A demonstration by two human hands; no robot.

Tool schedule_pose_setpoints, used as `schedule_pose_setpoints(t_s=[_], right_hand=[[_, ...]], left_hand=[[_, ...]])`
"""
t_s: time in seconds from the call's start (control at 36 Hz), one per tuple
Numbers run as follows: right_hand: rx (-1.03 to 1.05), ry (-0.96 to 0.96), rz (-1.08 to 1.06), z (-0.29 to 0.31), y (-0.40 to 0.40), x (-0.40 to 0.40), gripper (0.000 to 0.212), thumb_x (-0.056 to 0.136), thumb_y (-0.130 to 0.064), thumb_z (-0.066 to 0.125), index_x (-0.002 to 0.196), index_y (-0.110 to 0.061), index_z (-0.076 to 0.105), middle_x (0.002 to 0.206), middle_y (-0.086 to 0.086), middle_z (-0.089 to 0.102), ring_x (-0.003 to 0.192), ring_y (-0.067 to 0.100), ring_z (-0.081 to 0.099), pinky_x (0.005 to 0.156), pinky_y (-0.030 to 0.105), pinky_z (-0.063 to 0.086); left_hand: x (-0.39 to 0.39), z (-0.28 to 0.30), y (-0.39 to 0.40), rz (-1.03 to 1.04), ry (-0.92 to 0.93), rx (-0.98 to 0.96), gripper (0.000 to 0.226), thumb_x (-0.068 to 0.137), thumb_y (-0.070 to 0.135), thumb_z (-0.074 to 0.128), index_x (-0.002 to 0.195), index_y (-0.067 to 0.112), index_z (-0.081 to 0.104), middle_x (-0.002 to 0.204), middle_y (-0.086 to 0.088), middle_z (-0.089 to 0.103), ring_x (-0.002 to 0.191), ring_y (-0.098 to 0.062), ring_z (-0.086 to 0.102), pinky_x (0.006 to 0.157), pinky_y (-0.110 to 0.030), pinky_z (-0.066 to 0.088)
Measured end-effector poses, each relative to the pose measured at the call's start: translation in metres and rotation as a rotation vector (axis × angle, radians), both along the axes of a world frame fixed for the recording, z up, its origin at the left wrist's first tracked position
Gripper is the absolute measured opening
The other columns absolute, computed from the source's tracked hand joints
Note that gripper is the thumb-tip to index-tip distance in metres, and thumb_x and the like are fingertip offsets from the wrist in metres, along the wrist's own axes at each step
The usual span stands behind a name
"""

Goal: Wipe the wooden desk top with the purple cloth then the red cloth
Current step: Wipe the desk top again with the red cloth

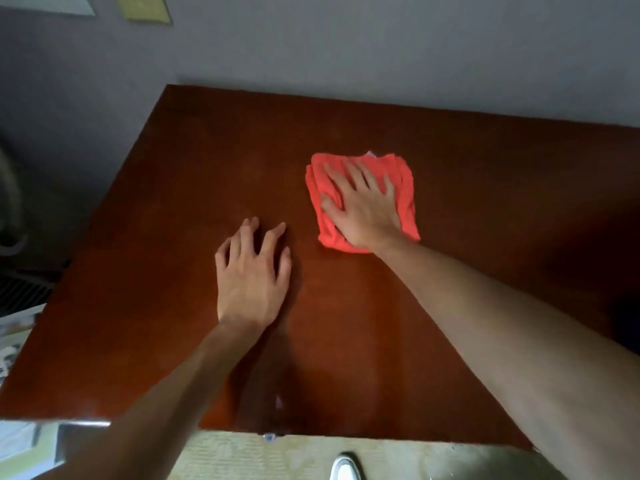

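Two hands on wooden desk top [485,271]: right hand [363,209] flat, fingers spread, pressing folded red cloth [403,183]; left hand [251,275] empty, fingers arched, fingertips touching wood beside it

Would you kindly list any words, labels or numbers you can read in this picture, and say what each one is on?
None can be read.
White sheet on the wall: too blurred.
Yellow note on the wall: no legible text.
Papers left of the desk: print too blurred.
Red cloth: no label legible.

The folded soft cloth [398,171] is showing a bright coral red. The glossy wooden desk top [207,161] is showing dark reddish brown, going darker toward its right edge.
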State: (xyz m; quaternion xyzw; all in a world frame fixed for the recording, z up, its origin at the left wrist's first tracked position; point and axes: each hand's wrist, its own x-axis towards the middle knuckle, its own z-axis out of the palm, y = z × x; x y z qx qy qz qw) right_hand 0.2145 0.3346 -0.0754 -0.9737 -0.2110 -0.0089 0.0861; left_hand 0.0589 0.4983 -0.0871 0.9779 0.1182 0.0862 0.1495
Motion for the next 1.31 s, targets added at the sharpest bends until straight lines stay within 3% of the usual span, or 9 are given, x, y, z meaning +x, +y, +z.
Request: schedule_pose_setpoints(t_s=[0.25,0.53,0.75,0.89,0.97,1.06,1.17,1.31], right_hand=[[-0.003,-0.002,0.016,-0.002,0.016,0.167,0.063,0.101,-0.064,0.030,0.159,-0.039,0.023,0.169,-0.003,0.018,0.155,0.021,0.015,0.122,0.058,0.008],[-0.024,-0.008,0.025,-0.001,0.014,0.181,0.059,0.106,-0.056,0.027,0.161,-0.038,0.018,0.170,-0.003,0.016,0.157,0.019,0.010,0.122,0.060,0.007],[-0.053,0.009,0.112,0.005,0.000,0.089,0.053,0.108,-0.047,0.021,0.160,-0.042,0.013,0.171,-0.004,0.013,0.157,0.016,0.008,0.123,0.057,0.005],[-0.072,0.057,0.086,0.012,-0.007,-0.029,0.073,0.090,-0.057,-0.004,0.161,-0.042,0.007,0.171,-0.006,0.007,0.157,0.017,0.004,0.123,0.055,0.004],[-0.071,0.035,0.117,0.009,-0.004,-0.111,0.071,0.091,-0.053,0.006,0.161,-0.040,0.010,0.171,-0.005,0.011,0.157,0.018,0.009,0.123,0.055,0.008],[-0.048,-0.009,0.147,0.004,0.004,-0.189,0.066,0.096,-0.050,0.020,0.161,-0.038,0.017,0.170,-0.004,0.016,0.157,0.019,0.013,0.122,0.057,0.010],[-0.012,-0.028,0.178,0.002,0.019,-0.257,0.065,0.098,-0.046,0.032,0.161,-0.039,0.018,0.170,-0.005,0.015,0.157,0.016,0.010,0.123,0.056,0.009],[-0.013,0.010,0.140,0.002,0.022,-0.259,0.067,0.096,-0.048,0.036,0.160,-0.045,0.015,0.170,-0.009,0.012,0.157,0.013,0.006,0.123,0.056,0.010]], left_hand=[[-0.002,0.002,-0.004,-0.006,0.046,0.092,0.047,0.100,0.039,0.035,0.143,0.024,0.048,0.148,-0.013,0.044,0.145,-0.025,0.032,0.114,-0.046,0.024],[-0.005,0.005,-0.007,-0.013,0.038,0.116,0.047,0.101,0.038,0.031,0.144,0.025,0.046,0.150,-0.014,0.042,0.144,-0.026,0.032,0.115,-0.045,0.023],[-0.003,0.004,-0.006,-0.019,-0.025,0.020,0.044,0.101,0.036,0.032,0.140,0.024,0.050,0.149,-0.011,0.044,0.144,-0.026,0.033,0.115,-0.045,0.023],[-0.004,0.010,0.005,0.000,-0.078,-0.261,0.038,0.100,0.025,0.040,0.135,0.020,0.054,0.147,-0.004,0.046,0.144,-0.017,0.033,0.116,-0.037,0.019],[-0.006,0.025,0.019,-0.081,-0.013,-0.334,0.035,0.096,0.021,0.046,0.127,0.019,0.062,0.145,-0.001,0.047,0.139,-0.019,0.039,0.112,-0.040,0.027],[-0.013,0.042,0.041,-0.185,-0.013,-0.228,0.027,0.094,0.021,0.048,0.113,0.019,0.067,0.138,0.000,0.052,0.127,-0.023,0.049,0.102,-0.042,0.039],[-0.018,0.051,0.080,-0.224,0.035,-0.016,0.033,0.095,0.021,0.047,0.125,0.022,0.062,0.139,-0.004,0.049,0.127,-0.028,0.049,0.100,-0.047,0.041],[-0.019,0.039,0.119,-0.143,0.081,0.061,0.038,0.101,0.033,0.043,0.137,0.027,0.053,0.145,-0.005,0.043,0.133,-0.028,0.043,0.106,-0.049,0.034]])
